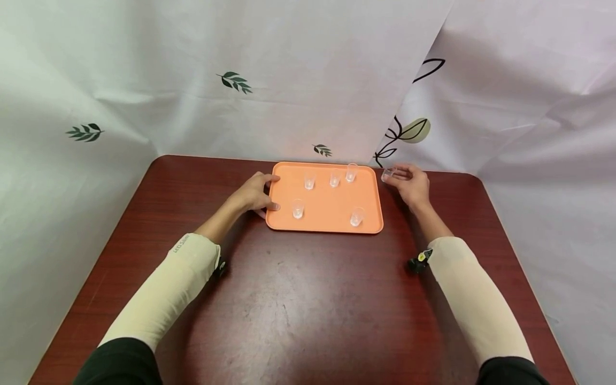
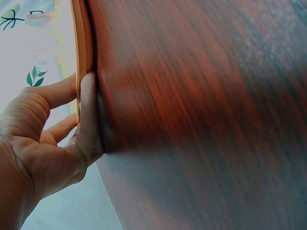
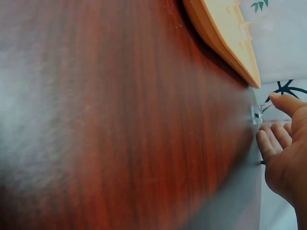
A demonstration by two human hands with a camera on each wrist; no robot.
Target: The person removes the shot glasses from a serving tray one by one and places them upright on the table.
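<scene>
An orange tray (image 1: 328,200) lies near the far edge of the table. Its left rim is gripped by my left hand (image 1: 253,193); in the left wrist view the tray edge (image 2: 82,43) passes between the fingers of that hand (image 2: 53,139). Just beyond the tray's right side, my right hand (image 1: 413,187) holds a small clear cup (image 1: 387,175) by its fingertips. The right wrist view shows this cup (image 3: 257,115) at the thumb and fingers, close to the tray's corner. Several similar clear cups stand on the tray, among them a front-left cup (image 1: 298,209) and a front-right cup (image 1: 356,217).
The dark reddish wooden table (image 1: 308,299) extends in front of the tray. A white curtain (image 1: 183,101) with leaf prints hangs right behind the table's far edge and along both sides. A small dark device (image 1: 417,264) sits at my right wrist.
</scene>
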